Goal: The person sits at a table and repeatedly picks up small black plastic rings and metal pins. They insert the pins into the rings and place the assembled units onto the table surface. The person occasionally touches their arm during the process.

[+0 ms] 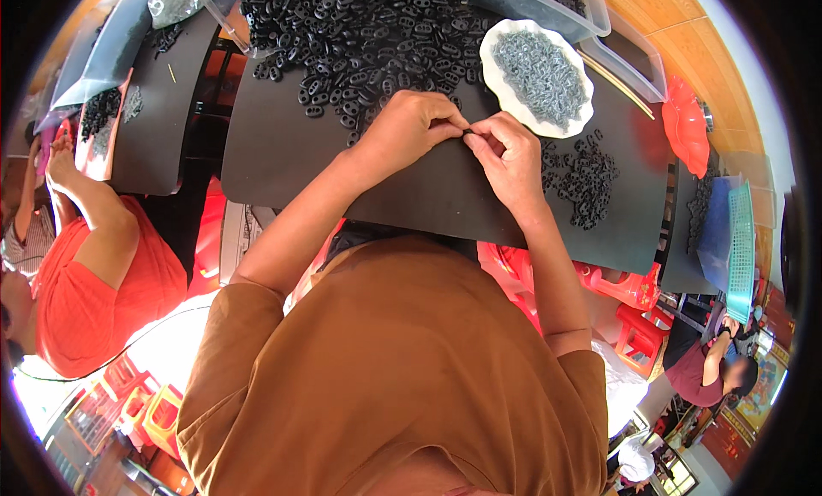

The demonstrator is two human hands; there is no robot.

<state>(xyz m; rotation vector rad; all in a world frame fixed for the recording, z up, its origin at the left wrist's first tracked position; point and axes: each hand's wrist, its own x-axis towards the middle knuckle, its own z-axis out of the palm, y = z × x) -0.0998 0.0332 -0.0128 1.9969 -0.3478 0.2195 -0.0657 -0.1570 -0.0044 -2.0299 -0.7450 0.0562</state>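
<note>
Above the near part of the dark table, my left hand (404,129) and my right hand (512,160) meet fingertip to fingertip. Both are closed in a pinch around a small black piece (467,132), mostly hidden by the fingers. Just beyond them spreads a large heap of black oval plastic pieces with two holes (360,33). A white scalloped dish (491,68) full of small clear plastic parts (544,80) stands beyond my right hand. To the right of my right wrist lies a smaller pile of black pieces (585,181).
Clear plastic bins (591,20) and thin sticks (618,86) lie at the far right, near a red dish (685,123). A teal basket (741,248) stands farther right. At left, a person in red (111,282) sits by another table (154,128). Red stools (642,333) stand around.
</note>
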